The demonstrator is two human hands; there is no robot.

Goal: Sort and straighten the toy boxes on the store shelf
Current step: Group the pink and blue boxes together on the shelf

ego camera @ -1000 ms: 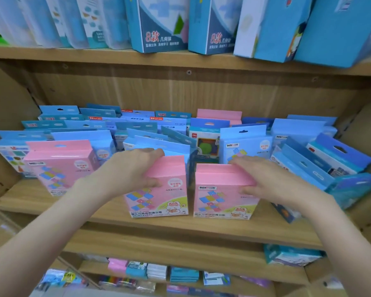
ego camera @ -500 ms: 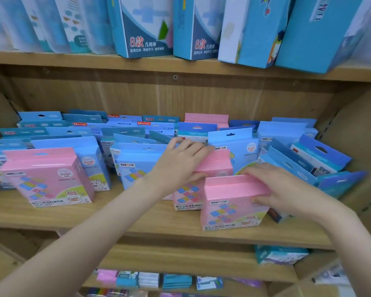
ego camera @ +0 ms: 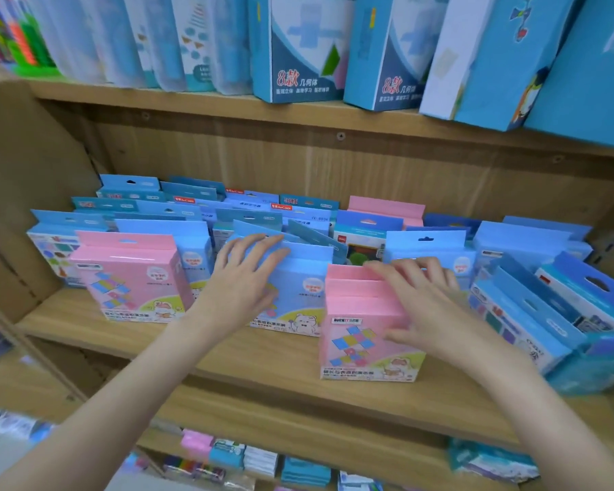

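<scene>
Small pink and blue toy boxes stand in rows on a wooden shelf [ego camera: 263, 370]. My right hand [ego camera: 426, 306] grips the top of a pink box [ego camera: 358, 345] at the shelf's front, fingers over the top and thumb on the front face. A second pink box [ego camera: 344, 272] stands right behind it. To the left, my left hand [ego camera: 245, 281] rests with spread fingers on the top of a blue box [ego camera: 302, 292]. Another pink box [ego camera: 132, 278] stands upright at the front left.
Several blue boxes [ego camera: 532, 313] at the right lean over against each other. Tall blue boxes [ego camera: 298, 47] fill the shelf above, hanging over its edge. A lower shelf holds small packs [ego camera: 263, 462]. Wooden side walls close the shelf on both sides.
My left hand set its pink box behind the one in my right hand, let go and moved left onto the blue box. The view shifted to the left.
</scene>
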